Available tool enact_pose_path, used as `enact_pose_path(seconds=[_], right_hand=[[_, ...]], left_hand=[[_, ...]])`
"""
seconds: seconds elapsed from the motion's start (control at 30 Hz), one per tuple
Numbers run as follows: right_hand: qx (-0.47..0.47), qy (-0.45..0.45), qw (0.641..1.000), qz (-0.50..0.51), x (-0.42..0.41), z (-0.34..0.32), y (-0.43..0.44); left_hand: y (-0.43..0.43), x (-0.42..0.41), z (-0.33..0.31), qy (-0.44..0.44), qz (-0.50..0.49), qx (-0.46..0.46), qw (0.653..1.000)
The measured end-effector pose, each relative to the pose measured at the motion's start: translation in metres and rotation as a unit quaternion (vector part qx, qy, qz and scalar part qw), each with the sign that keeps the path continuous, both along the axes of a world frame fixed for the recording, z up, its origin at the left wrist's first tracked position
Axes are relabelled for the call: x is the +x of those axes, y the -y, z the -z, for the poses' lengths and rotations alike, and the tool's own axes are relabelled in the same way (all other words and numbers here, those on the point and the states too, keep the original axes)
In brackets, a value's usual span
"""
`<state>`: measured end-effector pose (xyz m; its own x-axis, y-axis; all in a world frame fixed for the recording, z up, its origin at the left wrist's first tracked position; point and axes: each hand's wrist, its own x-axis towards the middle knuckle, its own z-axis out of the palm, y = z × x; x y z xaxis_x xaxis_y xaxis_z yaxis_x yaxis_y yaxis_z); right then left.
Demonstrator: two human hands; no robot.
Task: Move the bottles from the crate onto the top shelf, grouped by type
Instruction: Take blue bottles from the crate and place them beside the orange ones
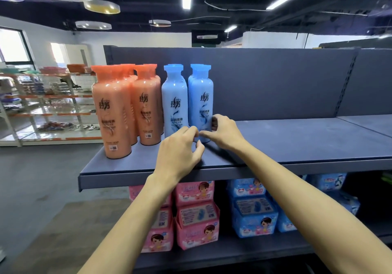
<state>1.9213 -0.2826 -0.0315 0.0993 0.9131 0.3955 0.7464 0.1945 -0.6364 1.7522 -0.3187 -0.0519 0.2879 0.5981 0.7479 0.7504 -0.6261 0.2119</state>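
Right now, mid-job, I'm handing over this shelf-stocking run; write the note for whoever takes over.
Right hand: grips the base of the right blue bottle, upright on the top shelf.
Left hand: fingers curled at that same base; grip or mere touch unclear.
Done: orange bottles grouped at the shelf's left end, blue bottles beside them on the right.
To do: crate is out of view, so remaining bottles cannot be confirmed; let go and check it.
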Motion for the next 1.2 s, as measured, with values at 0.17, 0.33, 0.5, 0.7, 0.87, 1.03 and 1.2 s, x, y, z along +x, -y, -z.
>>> enact_pose_path(seconds=[0.17, 0.33, 0.5, 0.7, 0.87, 1.03, 1.2], right_hand=[[0.001, 0.018, 1.0, -0.003, 0.001, 0.005, -0.006], [0.006, 0.024, 1.0, 0.0, 0.002, 0.008, -0.008], [-0.011, 0.031, 0.999, 0.015, -0.003, 0.009, 0.001], [-0.011, 0.109, 0.993, 0.05, 0.004, 0.013, 0.032], [0.0, 0.142, 0.989, 0.04, 0.017, -0.002, 0.063], [-0.004, 0.155, 0.987, 0.047, 0.028, -0.003, 0.089], [0.007, 0.214, 0.975, 0.063, 0.04, -0.001, 0.123]], left_hand=[[-0.003, 0.002, 0.002, 0.011, -0.014, 0.034, 0.999], [-0.006, 0.002, 0.006, 0.021, -0.014, 0.053, 0.998], [-0.002, 0.002, 0.007, 0.008, -0.016, 0.051, 0.999], [0.007, 0.0, 0.005, -0.004, 0.014, 0.026, 1.0], [0.019, 0.012, 0.002, -0.006, 0.037, 0.026, 0.999], [0.029, 0.029, 0.002, -0.011, 0.061, 0.027, 0.998], [0.042, 0.041, 0.009, -0.036, 0.094, 0.021, 0.995]])
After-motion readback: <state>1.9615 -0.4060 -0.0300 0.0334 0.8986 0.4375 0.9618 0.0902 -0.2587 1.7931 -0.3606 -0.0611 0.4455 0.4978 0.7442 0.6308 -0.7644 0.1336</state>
